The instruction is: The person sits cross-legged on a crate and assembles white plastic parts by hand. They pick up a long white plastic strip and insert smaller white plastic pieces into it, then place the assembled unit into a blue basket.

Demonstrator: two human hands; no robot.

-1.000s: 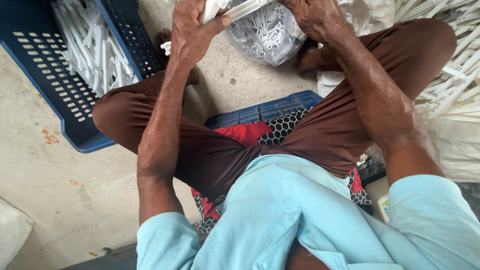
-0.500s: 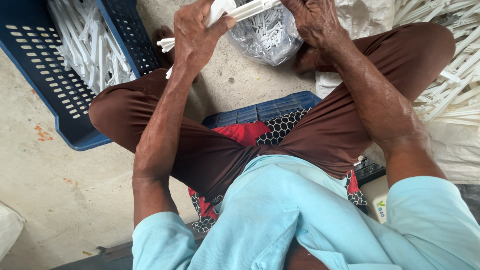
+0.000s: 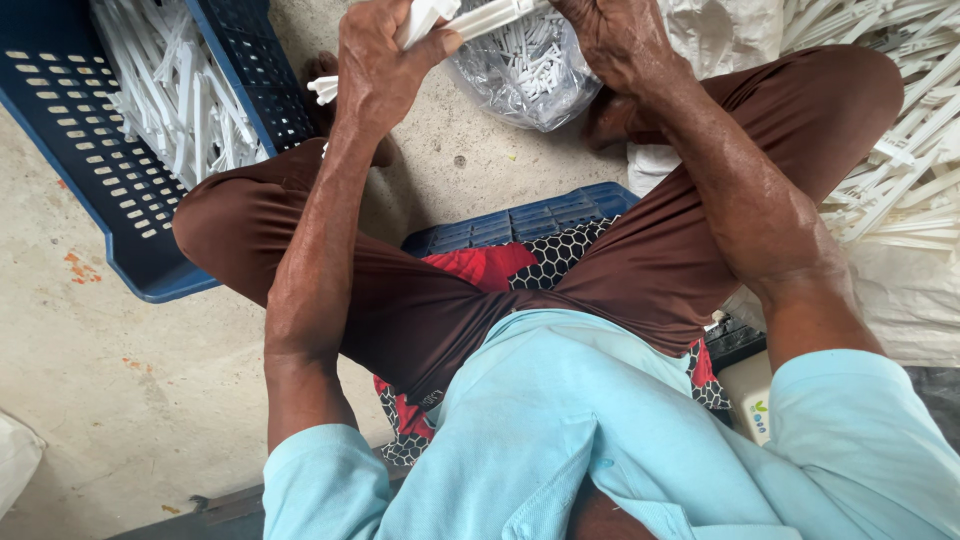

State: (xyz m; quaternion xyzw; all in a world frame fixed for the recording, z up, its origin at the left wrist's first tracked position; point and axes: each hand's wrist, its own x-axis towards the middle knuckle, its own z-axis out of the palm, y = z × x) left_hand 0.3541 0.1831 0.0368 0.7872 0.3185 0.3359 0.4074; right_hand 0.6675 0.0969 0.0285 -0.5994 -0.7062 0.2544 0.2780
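Hands closing together: we are gripping white plastic sticks (image 3: 500,15) lying crosswise, left hand (image 3: 385,60) and right hand (image 3: 620,40) clamping opposite ends.

- single head view, looking steeply down from the seated person's own head, close over the lap.
- it faces forward past the knees; the blue crate (image 3: 130,190) lies upper left.

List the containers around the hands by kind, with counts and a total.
Blue plastic crate holding white plastic strips: 1
Blue crate used as a seat: 1
Clear plastic bag of small white parts: 1
White woven sack under loose strips: 1
Total: 4
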